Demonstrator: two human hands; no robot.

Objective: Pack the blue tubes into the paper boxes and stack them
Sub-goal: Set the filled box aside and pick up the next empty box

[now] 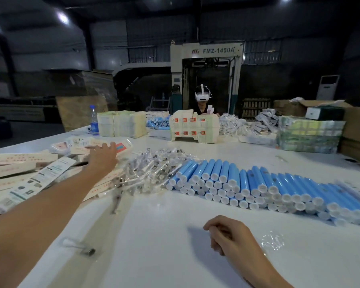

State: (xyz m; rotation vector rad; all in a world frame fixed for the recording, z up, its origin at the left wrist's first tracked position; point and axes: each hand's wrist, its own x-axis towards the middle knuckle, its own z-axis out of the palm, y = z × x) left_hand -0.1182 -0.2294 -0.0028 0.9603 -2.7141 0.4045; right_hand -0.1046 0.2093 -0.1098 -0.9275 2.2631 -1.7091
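Firstly, head view, item by item. White table [154, 256]: fills the lower field. Left hand [103, 157]: at 10 o'clock, arm stretched long from the 8 o'clock corner, back of hand up, fingers straight and laid flat on a printed box at the far side of the heap; thumb hidden, no grip to be seen. Paper boxes [19, 157]: loose heap of long cream and printed cartons at 9 o'clock, lying flat and crossed over one another. Right hand [230, 233]: at 5 o'clock, resting on the table, knuckles up, fingers loosely curled under, holding nothing. Blue tubes [258, 179]: stacked on their sides in a long low bank from 3 to 4 o'clock, white caps toward the camera, well apart from both hands. Clear sachets [154, 169]: heap between boxes and tubes, touching the tubes' left end. Single sachet [80, 246]: at 7 o'clock, beside the left forearm. Crumpled clear wrapper [272, 240]: just right of the right hand. Water bottle [94, 121]: upright at 11 o'clock. Flat carton bundles [122, 123]: stacked at 12 o'clock. Person [203, 100]: white headset, seated behind the bundles. Machine [212, 50]: lettered FMZ-1450A, behind that person.
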